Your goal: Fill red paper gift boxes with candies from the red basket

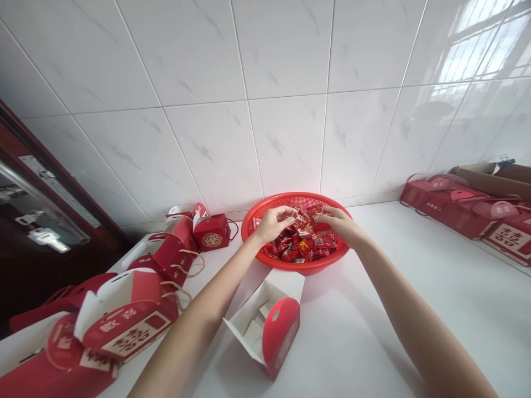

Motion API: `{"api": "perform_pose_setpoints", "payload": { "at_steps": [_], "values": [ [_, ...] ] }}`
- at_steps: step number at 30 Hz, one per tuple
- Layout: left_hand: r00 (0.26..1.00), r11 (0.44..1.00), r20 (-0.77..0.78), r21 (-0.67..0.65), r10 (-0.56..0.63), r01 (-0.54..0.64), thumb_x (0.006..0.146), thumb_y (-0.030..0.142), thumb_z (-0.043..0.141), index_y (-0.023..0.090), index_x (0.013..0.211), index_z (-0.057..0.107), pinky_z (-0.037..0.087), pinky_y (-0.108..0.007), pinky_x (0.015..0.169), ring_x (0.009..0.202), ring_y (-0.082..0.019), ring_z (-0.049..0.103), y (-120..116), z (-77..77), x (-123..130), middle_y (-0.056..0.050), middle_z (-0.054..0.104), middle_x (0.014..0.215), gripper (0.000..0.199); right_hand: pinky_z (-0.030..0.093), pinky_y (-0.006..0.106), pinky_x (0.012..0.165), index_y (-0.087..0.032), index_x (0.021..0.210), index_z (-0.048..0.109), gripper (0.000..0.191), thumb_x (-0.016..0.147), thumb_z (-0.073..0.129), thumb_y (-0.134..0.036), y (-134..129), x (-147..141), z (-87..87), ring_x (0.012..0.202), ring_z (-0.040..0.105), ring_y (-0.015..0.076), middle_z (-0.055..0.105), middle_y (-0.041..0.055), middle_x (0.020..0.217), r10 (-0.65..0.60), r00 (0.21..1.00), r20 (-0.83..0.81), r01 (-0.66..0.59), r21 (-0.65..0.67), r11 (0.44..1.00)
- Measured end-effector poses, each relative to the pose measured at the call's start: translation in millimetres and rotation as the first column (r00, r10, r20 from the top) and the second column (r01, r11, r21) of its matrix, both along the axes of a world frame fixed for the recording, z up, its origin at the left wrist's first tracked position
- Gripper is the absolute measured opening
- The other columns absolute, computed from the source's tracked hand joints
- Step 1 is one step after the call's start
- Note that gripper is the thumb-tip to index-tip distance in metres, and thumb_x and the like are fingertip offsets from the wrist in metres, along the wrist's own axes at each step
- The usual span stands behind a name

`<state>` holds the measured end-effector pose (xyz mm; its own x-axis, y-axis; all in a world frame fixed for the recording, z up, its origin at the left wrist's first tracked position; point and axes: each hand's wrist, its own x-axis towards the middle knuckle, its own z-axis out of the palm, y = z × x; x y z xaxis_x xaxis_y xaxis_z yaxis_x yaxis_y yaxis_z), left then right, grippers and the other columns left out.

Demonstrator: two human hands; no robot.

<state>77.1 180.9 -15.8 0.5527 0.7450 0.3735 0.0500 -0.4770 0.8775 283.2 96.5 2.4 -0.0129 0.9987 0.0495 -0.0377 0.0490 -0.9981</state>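
Observation:
A red plastic basket [290,267] holds a heap of wrapped candies [305,246], mostly red with some gold. Over its left side, my left hand [276,222] has thumb and fingers closed around a candy at the top of the heap. My right hand [341,225] reaches in from the right, its fingers curled and closed on a red-wrapped candy; the fingertips are partly hidden. In front of the basket, between my forearms, stands an open red gift box [282,337] with a white inside and its flaps up. No candies show in it.
Red gift boxes, several of them open with rope handles, crowd the left side [128,326]. A small closed red box [211,231] stands left of the basket. More red boxes [452,207] line the right by a brown carton [489,179]. A tiled wall [290,143] rises behind.

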Motion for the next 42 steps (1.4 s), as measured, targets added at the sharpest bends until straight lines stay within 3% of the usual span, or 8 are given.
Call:
{"api": "perform_pose_setpoints", "payload": {
  "at_steps": [9,15,20,22,25,29,35,42],
  "values": [
    [0.998,0.998,-0.026,0.013,-0.058,0.058,0.077,0.044,0.079,0.015,0.102,0.073,0.056,-0.039,0.096,0.103,-0.025,0.072,-5,3.9,1,-0.011,0.077,0.11,0.039,0.068,0.035,0.07,-0.017,0.096,0.073,0.021,0.075,0.077,-0.017,-1,-10,-2.3,0.084,0.076,0.0231,0.075,0.0075,0.099,0.124,0.986,-0.107,-0.128,-0.027,0.991],
    [0.965,0.99,-0.225,0.073,0.133,-0.119,0.096,0.042,0.049,0.017,0.109,0.071,0.056,-0.036,0.09,0.099,-0.022,0.073,0,4.0,1,-0.01,0.077,0.108,0.036,0.066,0.032,0.063,-0.017,0.083,0.066,0.022,0.067,0.081,-0.021,0,-9,-3.3,0.072,0.074,0.0214,0.071,0.0031,0.081,0.053,0.991,-0.127,-0.055,-0.012,0.998],
    [0.831,0.988,-0.537,0.119,0.144,-0.094,0.078,0.023,0.065,0.019,0.07,0.069,0.051,-0.031,0.074,0.073,-0.021,0.068,12,0.0,0,-0.002,0.072,0.07,0.01,0.066,0.032,0.065,-0.018,0.079,0.062,0.027,0.066,0.083,-0.027,4,-7,-7.3,0.075,0.072,0.0207,0.069,0.0029,0.084,-0.026,0.989,-0.147,0.027,0.001,1.0],
    [0.745,0.991,-0.658,0.129,0.109,-0.031,0.069,0.018,0.07,0.02,0.056,0.061,0.048,-0.03,0.069,0.065,-0.02,0.064,14,0.0,5,0.001,0.062,0.056,0.017,0.065,0.031,0.064,-0.018,0.076,0.06,0.029,0.065,0.085,-0.028,5,-6,-8.5,0.075,0.071,0.0206,0.069,0.0034,0.081,-0.05,0.988,-0.146,0.049,-0.007,0.999],
    [0.634,0.988,-0.765,0.155,0.112,0.012,0.066,0.021,0.075,0.021,0.054,0.052,0.045,-0.028,0.065,0.065,-0.021,0.062,17,0.8,18,0.003,0.054,0.052,0.026,0.063,0.031,0.063,-0.018,0.074,0.061,0.028,0.064,0.085,-0.027,4,-7,-7.8,0.074,0.07,0.0206,0.069,0.0041,0.078,-0.063,0.987,-0.147,0.062,-0.015,0.998],
    [0.556,0.984,-0.821,0.175,0.133,0.023,0.062,0.028,0.081,0.022,0.065,0.055,0.043,-0.026,0.062,0.074,-0.023,0.065,20,-1.2,34,0.001,0.06,0.064,0.027,0.062,0.028,0.064,-0.017,0.073,0.065,0.02,0.066,0.082,-0.024,2,-9,-4.3,0.077,0.071,0.0206,0.072,0.0051,0.078,-0.071,0.985,-0.157,0.071,-0.008,0.997],
    [0.541,0.991,-0.837,0.122,0.077,0.047,0.063,0.02,0.074,0.022,0.061,0.053,0.043,-0.029,0.063,0.07,-0.023,0.063,17,-2.4,31,0.001,0.058,0.061,0.021,0.062,0.03,0.066,-0.019,0.074,0.066,0.018,0.066,0.081,-0.024,3,-9,-5.3,0.078,0.072,0.0214,0.072,0.0044,0.078,-0.112,0.976,-0.186,0.115,0.005,0.993],
    [0.603,0.999,-0.797,0.044,0.032,0.005,0.059,0.018,0.074,0.021,0.071,0.066,0.045,-0.028,0.065,0.073,-0.023,0.064,19,1.9,23,0.0,0.067,0.07,0.014,0.061,0.029,0.066,-0.019,0.077,0.066,0.016,0.066,0.077,-0.023,3,-9,-5.2,0.078,0.071,0.0194,0.073,0.0038,0.084,-0.157,0.967,-0.199,0.158,-0.012,0.987]
  ]
}}
